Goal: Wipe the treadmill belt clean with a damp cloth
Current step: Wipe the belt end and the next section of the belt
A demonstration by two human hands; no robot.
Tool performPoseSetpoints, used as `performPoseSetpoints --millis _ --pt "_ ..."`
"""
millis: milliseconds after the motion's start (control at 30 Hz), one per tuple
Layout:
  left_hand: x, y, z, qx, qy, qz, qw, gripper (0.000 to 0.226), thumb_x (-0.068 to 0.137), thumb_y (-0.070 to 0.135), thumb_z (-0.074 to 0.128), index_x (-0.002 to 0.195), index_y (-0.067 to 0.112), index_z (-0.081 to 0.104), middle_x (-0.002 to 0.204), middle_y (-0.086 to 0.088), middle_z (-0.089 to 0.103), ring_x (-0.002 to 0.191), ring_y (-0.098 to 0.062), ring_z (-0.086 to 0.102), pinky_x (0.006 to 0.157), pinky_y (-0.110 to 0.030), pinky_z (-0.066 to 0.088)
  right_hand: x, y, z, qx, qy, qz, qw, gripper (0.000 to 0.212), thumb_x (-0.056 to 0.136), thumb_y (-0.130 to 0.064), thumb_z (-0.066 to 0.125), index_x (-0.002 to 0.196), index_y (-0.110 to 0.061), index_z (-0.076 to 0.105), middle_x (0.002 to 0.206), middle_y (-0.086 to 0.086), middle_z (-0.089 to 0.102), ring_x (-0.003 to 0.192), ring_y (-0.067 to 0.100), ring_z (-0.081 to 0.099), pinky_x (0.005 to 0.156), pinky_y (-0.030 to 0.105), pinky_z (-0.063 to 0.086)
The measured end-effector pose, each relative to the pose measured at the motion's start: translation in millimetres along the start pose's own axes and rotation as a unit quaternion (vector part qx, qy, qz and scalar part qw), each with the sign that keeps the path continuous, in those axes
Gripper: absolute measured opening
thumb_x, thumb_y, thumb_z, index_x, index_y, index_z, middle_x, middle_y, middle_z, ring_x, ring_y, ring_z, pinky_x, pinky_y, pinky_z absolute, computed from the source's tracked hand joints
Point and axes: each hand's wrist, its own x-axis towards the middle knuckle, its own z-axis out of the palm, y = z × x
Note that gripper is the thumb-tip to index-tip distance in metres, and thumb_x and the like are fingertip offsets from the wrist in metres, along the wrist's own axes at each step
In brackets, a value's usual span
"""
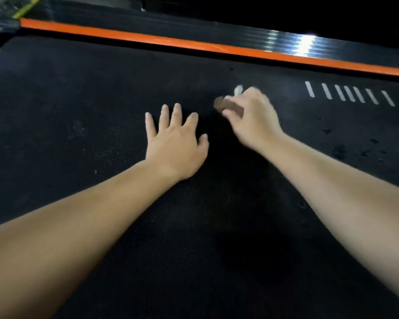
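Black textured treadmill belt (78,111) carries both hands near its middle. On it the left hand (175,143) lies flat, fingers spread wide. Nearer the orange strip (194,46) along the far edge, the right hand (251,118) curls its fingers round a blurred brown cloth (226,107).

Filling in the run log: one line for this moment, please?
step: wiping belt | left hand: flat on belt | right hand: grips brown cloth

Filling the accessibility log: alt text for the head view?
A person's right hand grips a small brown cloth, motion-blurred, on a black treadmill belt, while the left hand rests flat beside it with fingers spread. An orange stripe runs along the far side rail, and a row of short white dashes marks the belt to the right.
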Motion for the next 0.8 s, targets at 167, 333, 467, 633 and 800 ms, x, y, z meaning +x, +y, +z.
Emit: performPoseSetpoints --millis 167,333,467,633,800 --pt "3.0 3.7 16.2 0.058 0.009 0.002 0.998 0.069 0.102 0.059 0.017 0.163 0.026 0.012 0.172 -0.015 -0.002 0.158 -0.038 -0.011 0.123 -0.064 -0.007 13.6 19.9 -6.9 0.029 -0.033 -0.110 0.993 0.024 0.095 -0.035 0.064 0.117 -0.028 0.072 0.097 0.000 0.054 0.096 0.018 0.054 0.084 0.032 0.042" --pt "3.9 6.0 16.6 0.065 0.015 0.001 0.998 0.069 0.103 0.059 0.016 0.163 0.027 0.009 0.172 -0.014 -0.003 0.158 -0.037 -0.012 0.124 -0.064 -0.007 86.3 42.2 6.9 -0.010 0.052 0.099 0.994 0.022 0.094 -0.041 0.058 0.087 -0.024 0.068 0.102 0.002 0.063 0.098 0.027 0.063 0.080 0.035 0.050" --pt "4.9 5.9 17.9 0.069 0.018 0.002 0.997 0.069 0.102 0.059 0.014 0.163 0.029 0.008 0.172 -0.014 -0.003 0.158 -0.036 -0.013 0.123 -0.064 -0.007 69.6 -10.8 22.8 0.038 -0.019 -0.088 0.995 0.023 0.096 -0.037 0.061 0.114 -0.028 0.073 0.103 -0.003 0.053 0.097 0.016 0.051 0.081 0.034 0.044" --pt "4.1 4.4 18.6 0.070 0.019 0.003 0.997 0.069 0.102 0.061 0.013 0.163 0.030 0.005 0.172 -0.012 -0.005 0.157 -0.035 -0.015 0.124 -0.063 -0.008 109.4 23.5 13.8 0.035 0.011 -0.005 0.999 0.023 0.094 -0.041 0.061 0.108 -0.027 0.074 0.107 0.001 0.067 0.107 0.028 0.064 0.084 0.035 0.049" --pt "4.4 5.4 19.6 0.075 0.025 0.004 0.997 0.068 0.102 0.061 0.013 0.163 0.030 0.007 0.172 -0.013 -0.003 0.158 -0.036 -0.013 0.124 -0.063 -0.006 106.7 15.9 23.7 0.017 -0.010 -0.005 1.000 0.017 0.095 -0.040 0.062 0.099 -0.027 0.072 0.089 -0.005 0.057 0.086 0.020 0.057 0.071 0.031 0.040"
